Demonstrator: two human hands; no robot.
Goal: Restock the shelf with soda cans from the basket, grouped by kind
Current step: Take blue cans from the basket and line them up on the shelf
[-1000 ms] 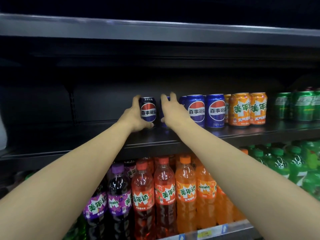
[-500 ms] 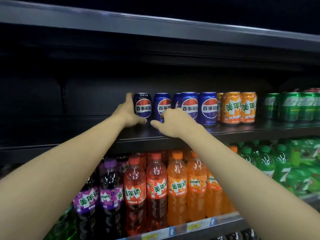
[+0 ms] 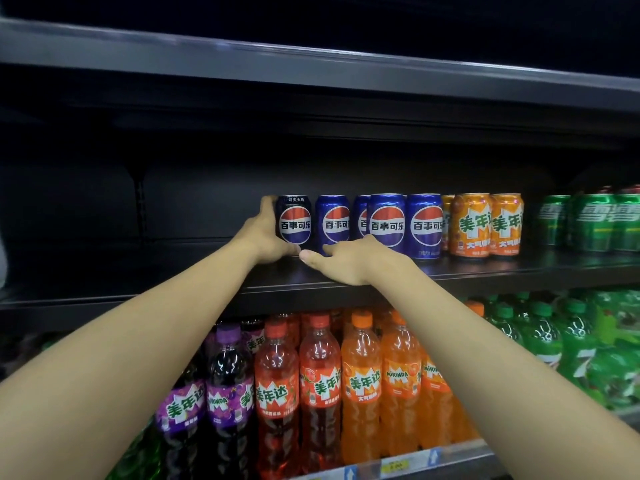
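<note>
A black cola can (image 3: 294,220) stands on the dark shelf (image 3: 485,268) at the left end of the can row, and my left hand (image 3: 266,237) is wrapped around its left side and base. Right of it stand several blue cola cans (image 3: 388,223), the nearest one (image 3: 331,220) apart from my right hand (image 3: 349,259). That hand holds nothing and hovers low in front of the cans, fingers spread over the shelf's front edge. Orange cans (image 3: 485,225) and green cans (image 3: 592,221) follow to the right. The basket is out of view.
The shelf left of the black can is bare and dark, with an upright bracket (image 3: 139,206) at its back. Another shelf (image 3: 311,64) hangs above. Below stand purple (image 3: 228,393), red (image 3: 277,393), orange (image 3: 363,382) and green bottles (image 3: 554,341).
My right hand let go of a blue can, which now stands beside the black one, and drew back toward the shelf edge. My left hand stays on the black can.
</note>
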